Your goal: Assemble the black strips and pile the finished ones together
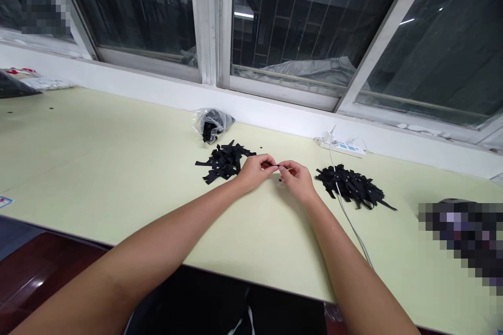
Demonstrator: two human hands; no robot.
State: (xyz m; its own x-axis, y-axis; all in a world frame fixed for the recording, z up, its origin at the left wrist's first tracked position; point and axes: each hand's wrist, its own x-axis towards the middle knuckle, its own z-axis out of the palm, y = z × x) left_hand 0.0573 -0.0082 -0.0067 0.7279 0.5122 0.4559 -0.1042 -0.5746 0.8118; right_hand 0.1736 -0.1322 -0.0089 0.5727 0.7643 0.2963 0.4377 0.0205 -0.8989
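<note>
My left hand [255, 171] and my right hand [296, 178] meet above the table, fingertips pinched on a small black strip [275, 166] held between them. Much of the strip is hidden by the fingers. Just left of my left hand lies a loose pile of black fabric strips [225, 161]. To the right of my right hand is a second pile of black strips [351, 186], with small pale spots on it. A tiny dark round piece [280, 180] shows just below my fingertips.
A clear plastic bag [214, 124] with black pieces stands behind the left pile. A white power strip [341, 146] lies by the wall, and its white cable [351, 220] crosses the right pile. A blurred dark object [467, 235] is at the far right.
</note>
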